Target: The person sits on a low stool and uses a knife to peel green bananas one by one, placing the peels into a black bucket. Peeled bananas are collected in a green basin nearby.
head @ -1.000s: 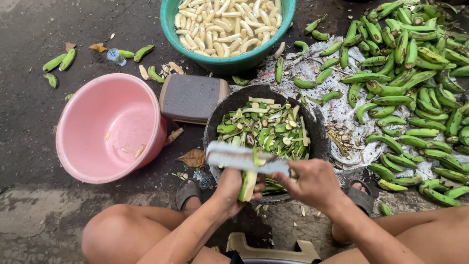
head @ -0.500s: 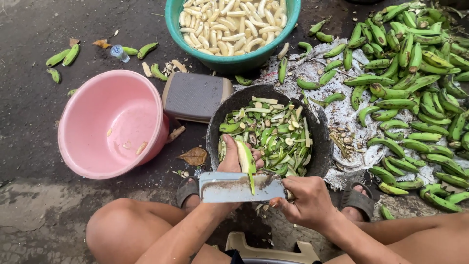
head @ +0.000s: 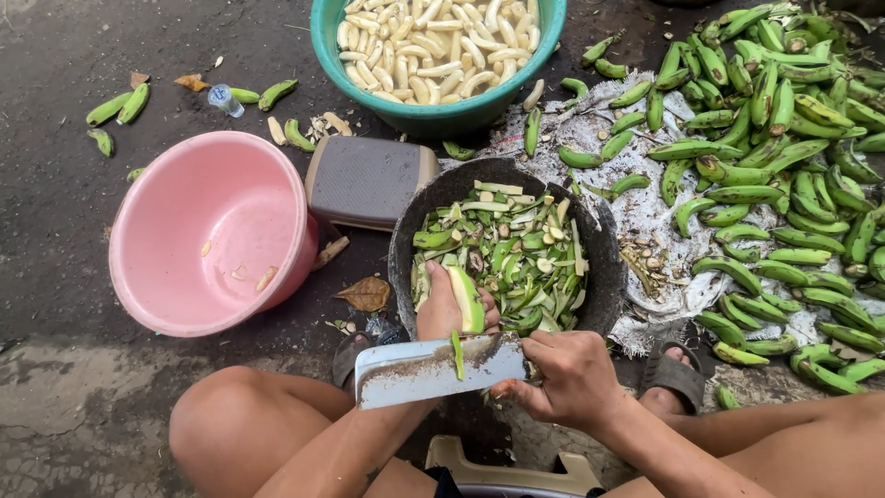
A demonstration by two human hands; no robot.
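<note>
Your left hand (head: 444, 309) holds a half-peeled green banana (head: 467, 300) over the near edge of the dark round basin (head: 597, 242), fingers wrapped around it from the left. The banana stands nearly upright, its pale flesh showing on the side facing you and green skin on the far side. Your right hand (head: 570, 376) is clamped on the handle of a broad cleaver (head: 431, 368), fingers closed tight; the handle itself is hidden in your grip. The blade lies flat and crosswise just below the banana, near your left wrist, smeared with sap, and a thin strip of green peel (head: 456, 355) clings to it.

The basin right behind the banana is heaped with green peels (head: 516, 244) and cut ends. To its left sits a grey-topped low stool (head: 367, 180), and further left a pink plastic tub (head: 207, 231) with a few scraps at the bottom. Beyond them, a teal tub (head: 433, 115) is full of peeled pale bananas (head: 429, 46). On your right, a large pile of unpeeled green bananas (head: 774, 166) spreads over a whitish sheet (head: 645, 217) on the ground. A few loose bananas (head: 115, 109) and a small plastic bottle (head: 225, 100) lie far left on the dark floor (head: 74, 387). Your sandalled feet (head: 678, 378) rest at either side of the basin.
</note>
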